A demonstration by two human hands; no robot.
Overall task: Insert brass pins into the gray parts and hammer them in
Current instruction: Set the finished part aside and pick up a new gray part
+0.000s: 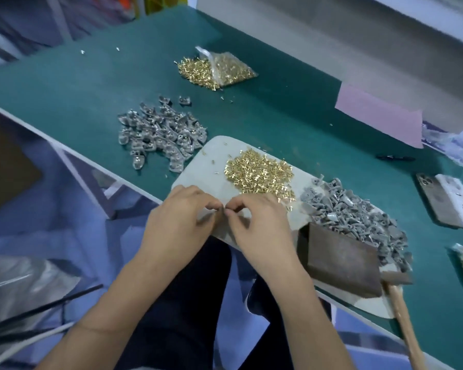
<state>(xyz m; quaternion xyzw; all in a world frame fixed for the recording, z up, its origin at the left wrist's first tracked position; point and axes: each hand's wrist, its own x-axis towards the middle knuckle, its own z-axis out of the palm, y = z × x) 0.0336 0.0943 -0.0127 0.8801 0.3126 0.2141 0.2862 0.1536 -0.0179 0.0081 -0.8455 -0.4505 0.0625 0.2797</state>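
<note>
Pinching something small between left hand [182, 222] and right hand [254, 220] over the pale board [198, 180] — likely seating a pin, though too hidden to tell. Brass pins [259, 173] heaped beside, gray parts [358, 214] further right. Next — probably reaching for the hammer [401, 316] at the counter [91, 84] edge.

Even, soft overhead light covers the green table [96, 84] with only faint shadows. The brass pin pile [259, 173] glints sharply. Wide-angle curvature bends the edges, where blur and smearing soften the background.
</note>
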